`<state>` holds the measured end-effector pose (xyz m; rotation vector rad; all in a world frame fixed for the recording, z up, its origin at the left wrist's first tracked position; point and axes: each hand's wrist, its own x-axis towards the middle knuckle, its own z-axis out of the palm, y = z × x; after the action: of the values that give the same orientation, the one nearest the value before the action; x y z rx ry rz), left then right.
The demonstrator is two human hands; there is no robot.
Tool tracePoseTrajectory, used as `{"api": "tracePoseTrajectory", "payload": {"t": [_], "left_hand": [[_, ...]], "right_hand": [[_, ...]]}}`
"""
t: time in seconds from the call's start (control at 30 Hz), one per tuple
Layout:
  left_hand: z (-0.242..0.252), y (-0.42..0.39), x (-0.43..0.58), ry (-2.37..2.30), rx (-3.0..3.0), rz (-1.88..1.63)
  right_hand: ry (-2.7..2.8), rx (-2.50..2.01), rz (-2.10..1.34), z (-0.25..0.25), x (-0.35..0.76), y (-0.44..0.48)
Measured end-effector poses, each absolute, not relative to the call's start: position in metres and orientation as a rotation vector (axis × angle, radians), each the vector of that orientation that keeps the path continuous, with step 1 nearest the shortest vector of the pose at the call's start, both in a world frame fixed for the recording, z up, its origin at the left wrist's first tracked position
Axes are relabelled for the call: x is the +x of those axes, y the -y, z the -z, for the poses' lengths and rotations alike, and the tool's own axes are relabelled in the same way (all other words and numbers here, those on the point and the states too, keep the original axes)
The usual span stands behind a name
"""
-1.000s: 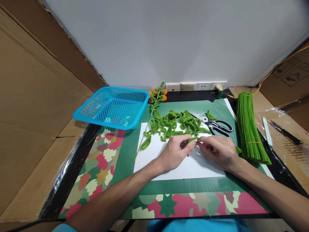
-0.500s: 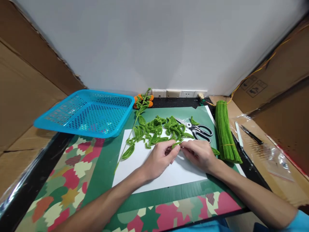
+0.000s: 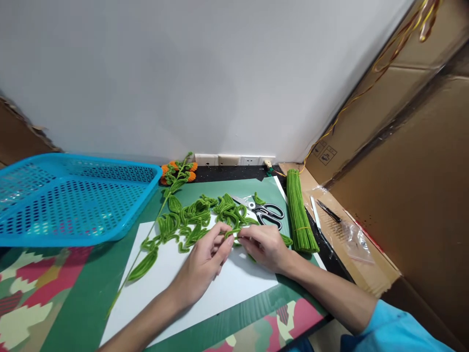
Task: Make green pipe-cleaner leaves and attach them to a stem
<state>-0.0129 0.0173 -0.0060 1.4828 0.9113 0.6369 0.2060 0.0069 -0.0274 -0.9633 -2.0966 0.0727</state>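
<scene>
Two boxed symbols [image 3: 327, 155] mark the right-hand cardboard [image 3: 395, 171].

Fuzzy bright-green strip [image 3: 233, 231]: partly hidden by fingers [image 3: 223, 250]
Blue perforated plastic basket [image 3: 80, 200]: left end cut off
Clear plastic bag [image 3: 356, 243]: contents unclear

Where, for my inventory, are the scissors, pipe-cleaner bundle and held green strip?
Scissors [image 3: 251, 206], head view, on the pivot.
Pipe-cleaner bundle [image 3: 301, 212], head view, on its middle stems.
Green strip [image 3: 232, 232], head view, on its exposed middle.

Plain pale-grey wall [image 3: 205, 93] behind, softly shaded; power sockets [image 3: 249, 161] along its base. Cardboard panels [image 3: 406, 176] at right and left. Black tabletop [image 3: 227, 173] below sockets.
</scene>
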Motion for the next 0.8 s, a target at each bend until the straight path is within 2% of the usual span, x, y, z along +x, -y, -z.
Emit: {"api": "tracePoseTrajectory", "payload": {"t": [0.43,0.8], "left_hand": [[0.016,-0.020,-0.013,-0.851,1.435,-0.626],[0.018,-0.020,-0.017,-0.849,1.584,-0.643]], "right_hand": [[1.998,-0.868,-0.129,0.026,0.203,-0.011],[1.829,-0.984,-0.471,0.016,0.192,-0.007]]}}
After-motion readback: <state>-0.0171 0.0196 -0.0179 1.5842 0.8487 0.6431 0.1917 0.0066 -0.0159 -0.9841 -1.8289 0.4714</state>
